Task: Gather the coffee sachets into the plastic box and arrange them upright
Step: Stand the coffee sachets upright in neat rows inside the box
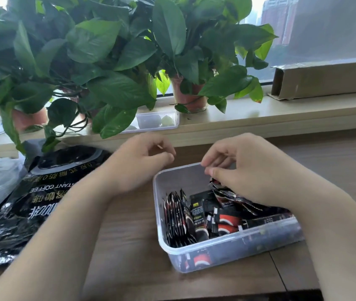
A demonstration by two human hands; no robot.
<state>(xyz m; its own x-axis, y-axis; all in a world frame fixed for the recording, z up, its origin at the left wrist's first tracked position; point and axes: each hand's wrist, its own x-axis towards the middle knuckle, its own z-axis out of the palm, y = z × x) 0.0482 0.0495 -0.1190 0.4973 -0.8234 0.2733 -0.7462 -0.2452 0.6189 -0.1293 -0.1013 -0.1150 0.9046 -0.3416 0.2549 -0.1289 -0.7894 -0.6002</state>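
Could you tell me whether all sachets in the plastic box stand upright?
No, the sachet row by the plastic box's left wall stands upright, but the loose sachets lie jumbled.

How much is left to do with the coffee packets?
Every packet I can see is already in the box. One row stands upright by its left wall. The right hand grips a bunch over the far right part. The left hand hovers beside the box, fingers curled, holding nothing. Left to do: the jumbled packets lying flat in the middle and right need standing up.
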